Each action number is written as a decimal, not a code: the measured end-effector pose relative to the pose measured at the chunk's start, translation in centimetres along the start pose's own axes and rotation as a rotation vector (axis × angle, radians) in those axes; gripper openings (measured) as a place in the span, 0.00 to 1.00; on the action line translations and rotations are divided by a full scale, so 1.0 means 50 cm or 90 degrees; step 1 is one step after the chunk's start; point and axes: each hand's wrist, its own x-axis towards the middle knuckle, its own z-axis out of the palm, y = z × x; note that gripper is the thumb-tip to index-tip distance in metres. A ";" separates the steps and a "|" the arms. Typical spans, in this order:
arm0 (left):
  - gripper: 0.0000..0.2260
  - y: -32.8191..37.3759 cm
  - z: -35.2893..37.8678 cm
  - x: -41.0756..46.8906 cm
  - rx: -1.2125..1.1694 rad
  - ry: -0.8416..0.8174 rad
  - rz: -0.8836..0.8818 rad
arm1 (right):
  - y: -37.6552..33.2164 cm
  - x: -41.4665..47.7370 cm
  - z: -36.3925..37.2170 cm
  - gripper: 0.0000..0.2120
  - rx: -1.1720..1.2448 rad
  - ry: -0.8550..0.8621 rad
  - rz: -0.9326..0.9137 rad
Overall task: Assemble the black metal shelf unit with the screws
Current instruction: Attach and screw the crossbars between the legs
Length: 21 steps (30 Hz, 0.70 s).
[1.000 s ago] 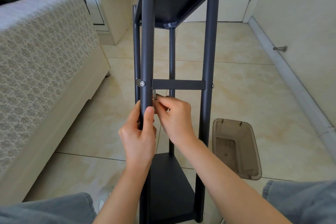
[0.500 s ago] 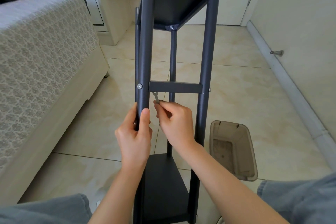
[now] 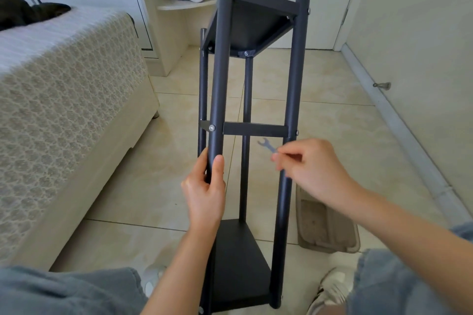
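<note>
Wrench (image 3: 266, 145) pinched in the right hand (image 3: 312, 169) hovers just below the crossbar (image 3: 253, 130) of the shelf unit (image 3: 256, 25), nearer its right-end screw (image 3: 297, 132); left hand (image 3: 204, 186) grips the front post (image 3: 220, 71), which runs up and away.

right hand (image 3: 314, 169) | pulled right, off the left post | wrench (image 3: 267, 145) now in front of right post

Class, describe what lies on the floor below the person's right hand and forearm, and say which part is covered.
A brownish plastic bin lies on the floor, open side up. The right hand and its forearm cover its far end, so that end cannot be seen.
</note>
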 end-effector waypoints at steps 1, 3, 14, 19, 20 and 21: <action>0.16 -0.001 -0.001 0.000 0.000 0.004 -0.004 | -0.004 0.010 -0.019 0.07 0.009 0.004 0.007; 0.17 -0.004 -0.006 0.000 0.001 0.007 -0.009 | -0.005 0.038 -0.051 0.07 -0.001 0.022 0.020; 0.12 0.008 -0.016 0.006 0.039 0.024 0.002 | 0.020 0.158 -0.097 0.06 0.393 -0.078 0.202; 0.09 -0.009 -0.017 0.017 0.043 0.038 -0.011 | 0.011 0.192 -0.092 0.05 0.536 -0.087 0.232; 0.07 -0.017 -0.022 0.022 0.047 0.041 -0.015 | 0.008 0.196 -0.088 0.05 0.545 -0.092 0.229; 0.05 -0.025 -0.027 0.027 0.049 0.046 -0.017 | 0.005 0.198 -0.083 0.05 0.556 -0.096 0.225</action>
